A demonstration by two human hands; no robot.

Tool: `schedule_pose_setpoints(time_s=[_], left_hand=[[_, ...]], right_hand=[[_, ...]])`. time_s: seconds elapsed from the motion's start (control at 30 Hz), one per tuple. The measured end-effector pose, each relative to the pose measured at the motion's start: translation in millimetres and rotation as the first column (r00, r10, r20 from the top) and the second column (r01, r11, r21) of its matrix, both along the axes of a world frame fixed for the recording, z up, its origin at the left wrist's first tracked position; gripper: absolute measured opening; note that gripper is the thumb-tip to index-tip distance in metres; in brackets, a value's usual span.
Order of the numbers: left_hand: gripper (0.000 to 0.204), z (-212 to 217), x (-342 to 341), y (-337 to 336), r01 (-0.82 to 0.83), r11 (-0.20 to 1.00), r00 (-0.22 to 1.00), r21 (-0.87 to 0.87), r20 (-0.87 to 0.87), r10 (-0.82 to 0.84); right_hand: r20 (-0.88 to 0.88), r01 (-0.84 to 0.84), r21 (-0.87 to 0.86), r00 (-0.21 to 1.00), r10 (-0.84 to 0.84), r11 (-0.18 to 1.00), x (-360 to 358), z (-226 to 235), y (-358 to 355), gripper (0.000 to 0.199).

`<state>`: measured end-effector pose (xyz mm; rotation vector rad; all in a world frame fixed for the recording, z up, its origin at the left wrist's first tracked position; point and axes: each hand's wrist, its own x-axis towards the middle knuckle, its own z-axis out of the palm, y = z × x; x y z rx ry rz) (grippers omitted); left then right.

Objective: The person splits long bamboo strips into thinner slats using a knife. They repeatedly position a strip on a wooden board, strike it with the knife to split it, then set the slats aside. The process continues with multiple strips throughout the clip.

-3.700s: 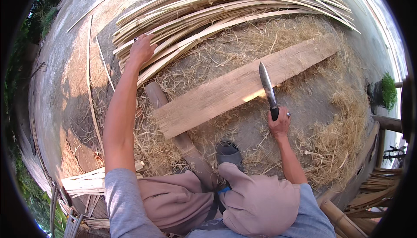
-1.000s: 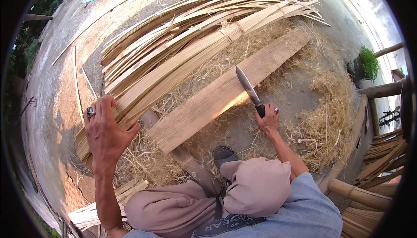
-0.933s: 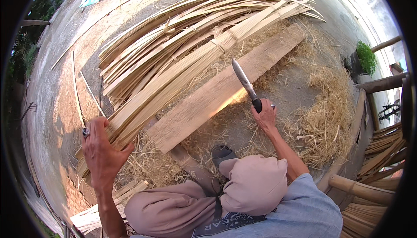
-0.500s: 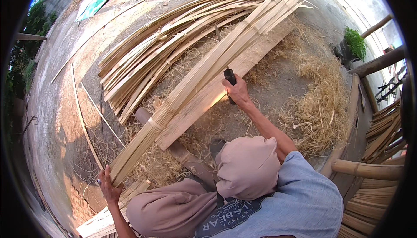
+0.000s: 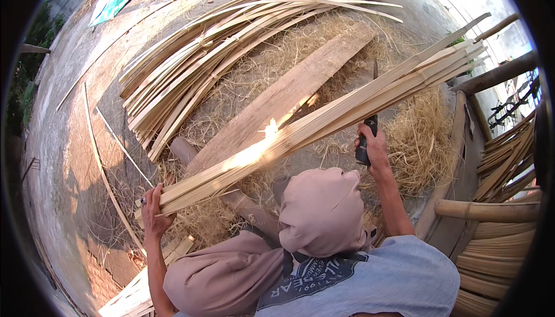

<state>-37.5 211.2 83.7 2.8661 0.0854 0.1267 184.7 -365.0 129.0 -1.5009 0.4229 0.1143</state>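
- Bamboo-strip bundle: slants from the lower left of the frame to the upper right, crossing over the lower end of a wooden plank; whether the two touch there cannot be told.
- Left hand, lower left: clamped around the near end of the bundle; a ring shows on one finger.
- Right hand, right of centre and well apart from the left: closed around the black handle of a knife. The bundle hides part of the blade, whose tip shows above it; contact between hand and bundle cannot be told.
- Loose bamboo strips, upper centre: heaped in a curved pile beyond the plank.
- Round wooden pole, lower centre: passes under the bundle.
- Fibrous shavings, right of centre: piled on the grey floor.
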Motion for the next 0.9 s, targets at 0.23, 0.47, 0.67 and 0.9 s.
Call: schedule_pose_setpoints(time_s=[0.23, 0.47, 0.67, 0.9], left_hand=[[0.077, -9, -3, -45, -0.099, 0.993, 0.995, -0.071, 0.022, 0.101], [0.071, -28, -33, -75, -0.317, 0.944, 0.948, -0.095, -0.009, 0.318], [0.073, -37, -39, -62, -0.444, 0.843, 0.884, -0.304, -0.3, 0.358], [0.069, 16, -10, -33, -0.737, 0.344, 0.536, -0.582, -0.813, -0.228]], right_hand=[[0.055, -0.109, -0.029, 0.992, 0.11, 0.994, 97, -5, -6, 0.023], [-0.056, -0.037, 0.249, 0.997, 0.052, 0.968, 130, -68, 71, 0.027], [-0.094, -0.175, -0.063, 0.981, 0.169, 0.983, 54, -111, 103, 0.033], [0.014, -0.174, -0.668, 0.969, 0.246, 0.724, 12, -162, 77, 0.049]])
